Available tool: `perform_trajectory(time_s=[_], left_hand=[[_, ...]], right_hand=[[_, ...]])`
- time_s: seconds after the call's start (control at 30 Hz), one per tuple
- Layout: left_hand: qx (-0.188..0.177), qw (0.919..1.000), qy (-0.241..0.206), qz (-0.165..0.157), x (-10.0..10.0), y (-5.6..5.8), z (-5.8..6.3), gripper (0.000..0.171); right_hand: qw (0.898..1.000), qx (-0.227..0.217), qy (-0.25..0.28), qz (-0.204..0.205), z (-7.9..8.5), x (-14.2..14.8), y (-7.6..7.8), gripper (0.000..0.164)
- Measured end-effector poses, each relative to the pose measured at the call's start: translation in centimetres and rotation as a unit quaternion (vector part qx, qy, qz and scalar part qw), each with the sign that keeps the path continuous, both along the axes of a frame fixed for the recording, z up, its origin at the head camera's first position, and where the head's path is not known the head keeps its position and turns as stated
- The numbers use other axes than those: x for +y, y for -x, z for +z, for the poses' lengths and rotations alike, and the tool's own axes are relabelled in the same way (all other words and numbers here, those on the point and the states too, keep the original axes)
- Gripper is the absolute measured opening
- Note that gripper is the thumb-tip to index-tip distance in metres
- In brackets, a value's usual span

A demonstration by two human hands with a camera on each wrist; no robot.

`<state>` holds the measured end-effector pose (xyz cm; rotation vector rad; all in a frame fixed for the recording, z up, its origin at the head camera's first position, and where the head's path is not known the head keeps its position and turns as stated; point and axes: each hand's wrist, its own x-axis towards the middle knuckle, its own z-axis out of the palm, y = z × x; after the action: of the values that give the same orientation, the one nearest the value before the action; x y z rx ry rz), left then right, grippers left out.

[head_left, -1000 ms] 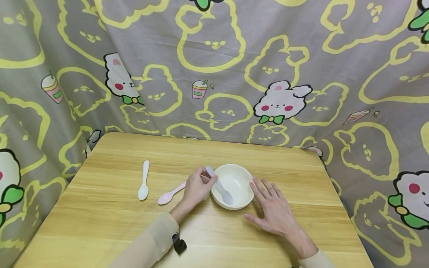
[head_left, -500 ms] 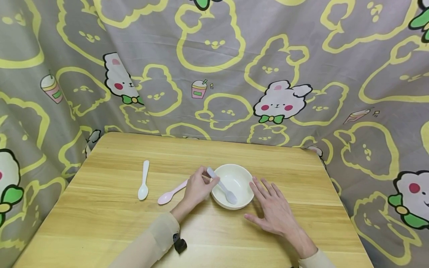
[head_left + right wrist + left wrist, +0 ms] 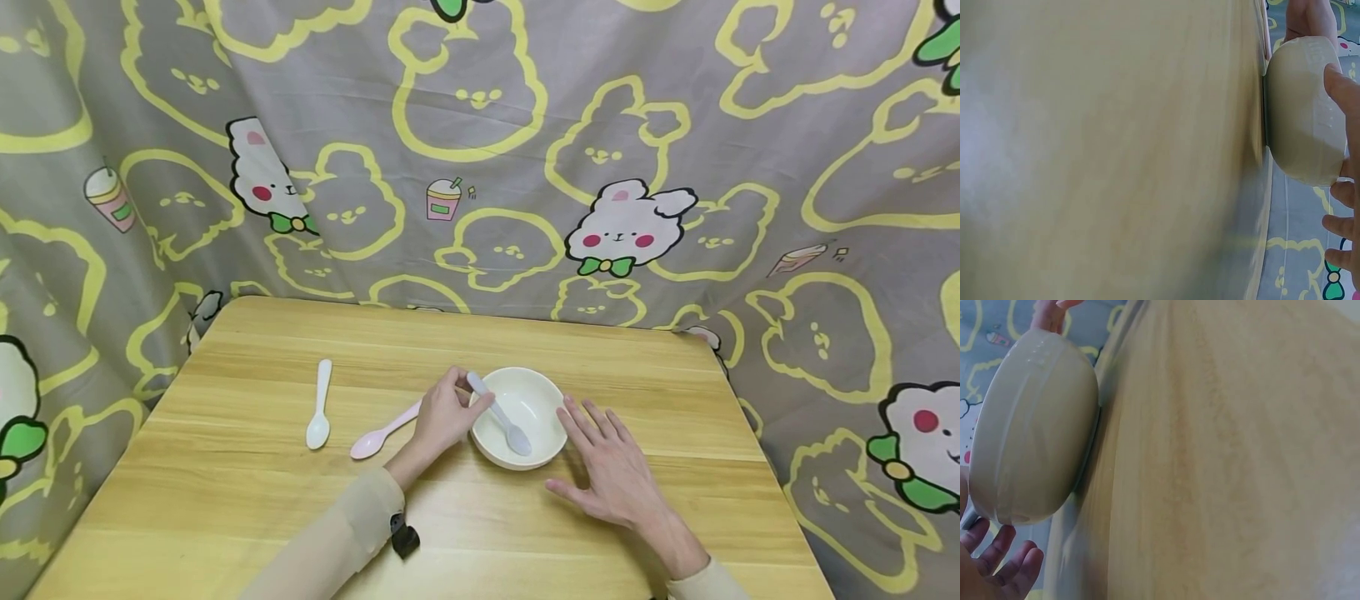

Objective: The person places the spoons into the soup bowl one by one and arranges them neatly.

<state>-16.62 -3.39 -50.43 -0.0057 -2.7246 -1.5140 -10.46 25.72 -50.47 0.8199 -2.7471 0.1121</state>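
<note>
- A grey curtain (image 3: 510, 292) with yellow outlines and cartoon rabbits hangs behind and beside my workplace
- My wooden table (image 3: 202, 508), pale with long grain, spreads out before me
- My right hand (image 3: 615, 475) lies on the bowl's right side, fingers spread and straight; the fingertips meet the wall or lie just beside it, I cannot tell which, and the thumb stands out toward me
- My left hand (image 3: 442, 417), at the bowl's left edge, pinches a spoon handle between thumb and fingers
- The cream bowl (image 3: 538, 404) stands upright between my hands; I see no food in it
- The pale grey spoon (image 3: 502, 417), the one I pinch, slants over the left rim with its head down inside the bowl; I judge the step in hand to be working or settling it there, and the next move to call for a light, sure pinch and a steady bowl
- A pink spoon (image 3: 386, 432) lies near my left hand, which hides its handle end
- A white spoon (image 3: 321, 408) lies farther left, head toward me, untouched
</note>
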Motion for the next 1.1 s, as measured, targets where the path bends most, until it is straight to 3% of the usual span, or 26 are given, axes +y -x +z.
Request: perform_trajectory(time_s=[0.77, 1.1], left_hand=[[0.003, 0.9976, 0.052, -0.046, 0.6, 1.9, 0.4, 0.040], [-0.020, 0.9980, 0.024, -0.055, -0.6, 1.5, 1.6, 0.047]], right_hand=[[1.000, -0.001, -0.003, -0.001, 0.0, 0.0, 0.0, 0.104], [1.000, -0.005, -0.006, -0.003, 0.2, -0.1, -0.1, 0.104]])
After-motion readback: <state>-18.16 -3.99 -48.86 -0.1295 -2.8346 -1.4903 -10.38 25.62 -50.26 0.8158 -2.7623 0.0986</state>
